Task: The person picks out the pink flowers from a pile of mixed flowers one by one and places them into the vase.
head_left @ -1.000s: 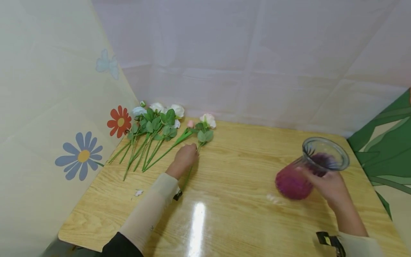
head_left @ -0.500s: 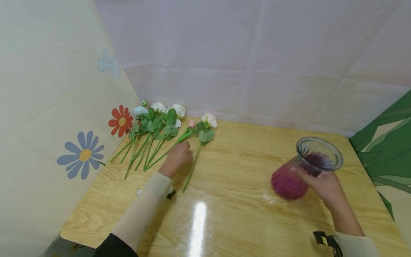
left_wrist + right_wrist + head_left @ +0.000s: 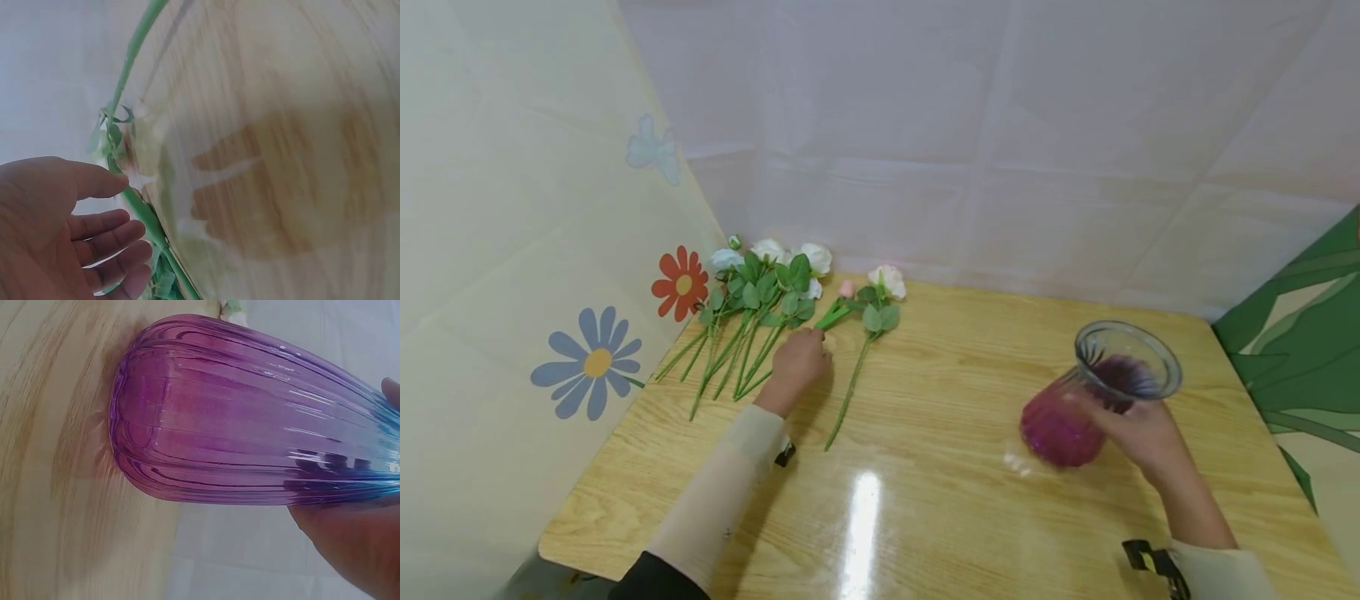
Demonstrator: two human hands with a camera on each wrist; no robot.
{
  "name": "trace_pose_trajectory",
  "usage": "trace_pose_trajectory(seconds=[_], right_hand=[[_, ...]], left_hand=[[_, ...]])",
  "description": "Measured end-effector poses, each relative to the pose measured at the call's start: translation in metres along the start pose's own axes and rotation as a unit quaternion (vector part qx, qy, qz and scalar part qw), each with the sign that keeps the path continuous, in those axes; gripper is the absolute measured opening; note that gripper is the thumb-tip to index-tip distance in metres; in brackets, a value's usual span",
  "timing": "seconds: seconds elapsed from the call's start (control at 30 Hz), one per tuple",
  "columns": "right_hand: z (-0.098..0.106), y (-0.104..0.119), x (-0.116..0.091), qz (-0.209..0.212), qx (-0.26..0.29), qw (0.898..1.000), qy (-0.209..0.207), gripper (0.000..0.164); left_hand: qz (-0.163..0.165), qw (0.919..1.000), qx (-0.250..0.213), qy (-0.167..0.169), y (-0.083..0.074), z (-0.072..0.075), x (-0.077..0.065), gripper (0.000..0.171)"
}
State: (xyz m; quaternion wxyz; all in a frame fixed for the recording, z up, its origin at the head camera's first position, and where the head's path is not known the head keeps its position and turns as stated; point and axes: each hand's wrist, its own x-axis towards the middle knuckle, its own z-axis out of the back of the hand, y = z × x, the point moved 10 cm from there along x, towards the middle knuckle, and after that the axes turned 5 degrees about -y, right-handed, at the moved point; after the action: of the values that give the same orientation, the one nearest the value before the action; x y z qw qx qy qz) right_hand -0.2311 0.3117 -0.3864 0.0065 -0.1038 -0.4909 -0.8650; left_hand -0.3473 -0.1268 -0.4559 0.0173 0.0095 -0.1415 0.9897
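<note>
My left hand (image 3: 802, 367) is over the stem of a pink tulip (image 3: 847, 289). In the left wrist view its thumb and fingers are apart and loosely bent, right at the green stem (image 3: 147, 215). To its right lies a pale pink rose (image 3: 888, 282) on a long stem. My right hand (image 3: 1142, 433) grips a glass vase (image 3: 1063, 425) around its neck, thumb on the near-left side. The vase is pink-purple below and bluish near its flared rim, and leans with its mouth to the right. Its ribbed body (image 3: 206, 412) fills much of the right wrist view.
Several white and pale blue flowers (image 3: 767, 250) with leafy stems lie at the back left of the wooden table (image 3: 955, 500). A grey-white backdrop (image 3: 887, 125) stands behind, with printed panels (image 3: 497, 250) at the sides. A small white scrap lay near my left sleeve (image 3: 715, 492).
My left hand has moved left from the pale pink rose's stem to the tulip's stem; the rose stays on the table. My right hand has shifted the vase slightly left.
</note>
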Motion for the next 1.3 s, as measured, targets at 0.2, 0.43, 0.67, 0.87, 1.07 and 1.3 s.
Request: trace_pose_trajectory(seconds=[0.2, 0.43, 0.67, 0.87, 1.07, 1.3], right_hand=[[-0.007, 0.005, -0.001, 0.009, -0.002, 1.000, 0.010, 0.043], [-0.014, 0.011, -0.004, 0.019, -0.001, 1.000, 0.013, 0.048], [-0.023, 0.019, -0.007, 0.027, 0.004, 0.999, 0.025, 0.054], [-0.031, 0.025, -0.008, 0.041, 0.024, 0.998, 0.028, 0.058], [-0.038, 0.029, -0.009, 0.048, 0.022, 0.998, 0.032, 0.058], [-0.046, 0.037, -0.010, 0.069, 0.037, 0.996, 0.040, 0.059]], left_hand=[[-0.009, 0.9999, 0.005, -0.001, 0.009, -0.001, 0.002, 0.035], [-0.015, 0.9999, -0.005, 0.001, 0.017, -0.002, 0.004, 0.037], [-0.008, 1.0000, -0.001, 0.003, 0.021, -0.004, 0.007, 0.036], [-0.009, 0.9999, 0.011, -0.009, 0.024, -0.004, 0.007, 0.031], [-0.008, 0.9995, 0.029, -0.008, 0.026, -0.004, 0.007, 0.029], [0.001, 0.9993, 0.038, 0.009, 0.028, -0.009, 0.010, 0.029]])
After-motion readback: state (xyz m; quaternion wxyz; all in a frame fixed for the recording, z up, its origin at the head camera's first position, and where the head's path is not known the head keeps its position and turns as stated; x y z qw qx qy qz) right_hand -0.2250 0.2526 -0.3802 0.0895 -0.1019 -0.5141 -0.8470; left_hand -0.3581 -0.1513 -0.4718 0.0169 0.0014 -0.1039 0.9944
